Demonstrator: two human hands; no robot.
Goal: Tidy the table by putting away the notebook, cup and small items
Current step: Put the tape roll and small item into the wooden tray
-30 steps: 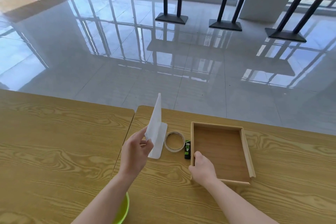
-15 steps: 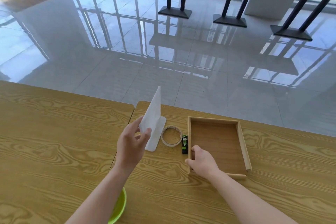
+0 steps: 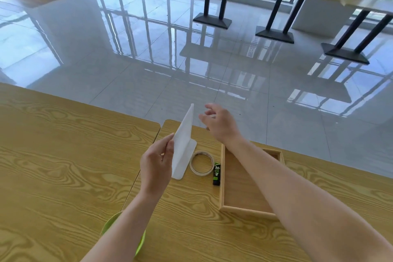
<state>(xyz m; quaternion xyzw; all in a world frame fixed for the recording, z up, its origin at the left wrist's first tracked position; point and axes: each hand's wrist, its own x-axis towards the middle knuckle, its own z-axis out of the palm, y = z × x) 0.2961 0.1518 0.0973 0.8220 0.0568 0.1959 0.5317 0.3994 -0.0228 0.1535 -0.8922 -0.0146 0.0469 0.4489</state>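
Observation:
A thin white notebook (image 3: 183, 147) lies on the wooden table with its upper cover lifted upright. My left hand (image 3: 156, 166) pinches the near edge of that raised cover. My right hand (image 3: 218, 122) hovers in the air just right of the cover's top, fingers spread, holding nothing. A roll of beige tape (image 3: 201, 163) lies flat right of the notebook. A small black and green item (image 3: 216, 174) lies between the tape and the wooden tray (image 3: 238, 209). My right forearm crosses over the tray. A green cup (image 3: 140, 244) shows under my left forearm at the near edge.
Two wooden tabletops meet at a seam (image 3: 136, 178) left of the notebook. Beyond the far table edge lies a glossy tiled floor, with long tables on black pedestal bases (image 3: 275, 35) by the windows.
My right hand left the tray's near left corner and rose up beside the top of the lifted notebook cover. My left hand keeps its pinch on the cover.

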